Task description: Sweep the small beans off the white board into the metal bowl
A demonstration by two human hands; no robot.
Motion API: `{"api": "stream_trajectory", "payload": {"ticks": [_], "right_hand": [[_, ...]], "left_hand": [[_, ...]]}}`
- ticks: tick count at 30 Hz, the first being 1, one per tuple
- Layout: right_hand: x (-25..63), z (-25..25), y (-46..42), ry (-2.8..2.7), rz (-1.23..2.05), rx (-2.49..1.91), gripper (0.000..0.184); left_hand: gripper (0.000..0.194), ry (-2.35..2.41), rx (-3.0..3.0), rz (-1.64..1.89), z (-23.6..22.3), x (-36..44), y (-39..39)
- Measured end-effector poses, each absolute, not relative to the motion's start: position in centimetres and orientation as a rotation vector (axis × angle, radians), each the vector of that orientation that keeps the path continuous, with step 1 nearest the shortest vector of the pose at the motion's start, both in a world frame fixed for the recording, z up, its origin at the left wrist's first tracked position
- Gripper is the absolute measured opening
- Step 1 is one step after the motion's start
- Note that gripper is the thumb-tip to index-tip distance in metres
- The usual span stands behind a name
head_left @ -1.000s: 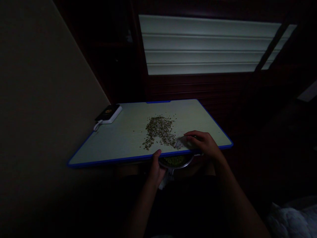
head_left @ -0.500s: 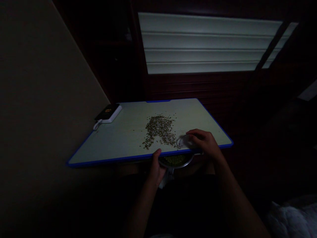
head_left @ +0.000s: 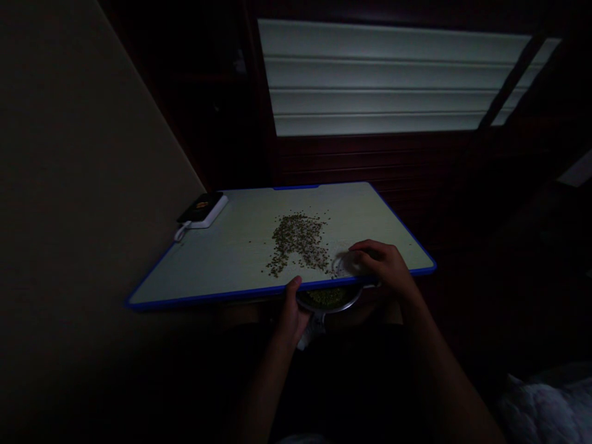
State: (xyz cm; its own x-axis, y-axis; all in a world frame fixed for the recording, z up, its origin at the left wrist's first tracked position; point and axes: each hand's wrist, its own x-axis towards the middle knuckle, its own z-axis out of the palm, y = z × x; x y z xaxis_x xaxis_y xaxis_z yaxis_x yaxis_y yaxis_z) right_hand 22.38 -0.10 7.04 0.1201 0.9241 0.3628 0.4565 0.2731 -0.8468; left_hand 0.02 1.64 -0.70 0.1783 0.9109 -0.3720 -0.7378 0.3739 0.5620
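Small dark grains [head_left: 298,234] lie scattered near the middle of a pale, blue-edged bench [head_left: 231,253] in a dimly lit room, as a person works over them with bare hands. Taking the grains as the clock's center and 12 o'clock as the far edge, the heaviest band has its long axis running from 11 to 5 o'clock, while a thinner leg trails toward 7, leaving a notch that opens toward 6. The bench itself stretches lengthwise from 9 to 3 o'clock.

The right hand [head_left: 385,264] rests low at 4 o'clock, fingers curled and held narrow over a translucent curved piece [head_left: 345,265] just beside the grains; whether they grip it cannot be told. At 6 o'clock the left hand [head_left: 291,314] sits at the near edge, thumb raised against the blue border, just beside a metal-rimmed bowl [head_left: 340,309]; its other fingers are hidden, so its hold cannot be told. The bowl, at 5 o'clock, lies partly beneath the bench edge and contains green matter [head_left: 326,298].

Between 9 and 10 o'clock, a black item [head_left: 198,206] lies on a white box [head_left: 215,214], a white cord loop [head_left: 181,232] at its near end. A slatted white panel [head_left: 370,77] fills 1 o'clock; pale crumpled fabric [head_left: 546,401] lies well apart toward 4.
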Motion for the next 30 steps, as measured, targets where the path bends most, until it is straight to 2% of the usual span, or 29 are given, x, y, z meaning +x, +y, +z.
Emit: {"api": "stream_trajectory", "payload": {"ticks": [7, 30], "right_hand": [[22.39, 6.62, 0.17, -1.478, 0.504, -1.371, 0.023], [22.43, 6.71, 0.04, -1.526, 0.480, -1.349, 0.023]], "left_hand": [[0.024, 0.754, 0.274, 1.186, -0.47, 0.09, 1.59], [0.031, 0.726, 0.302, 1.178, -0.79, 0.02, 1.57]]}}
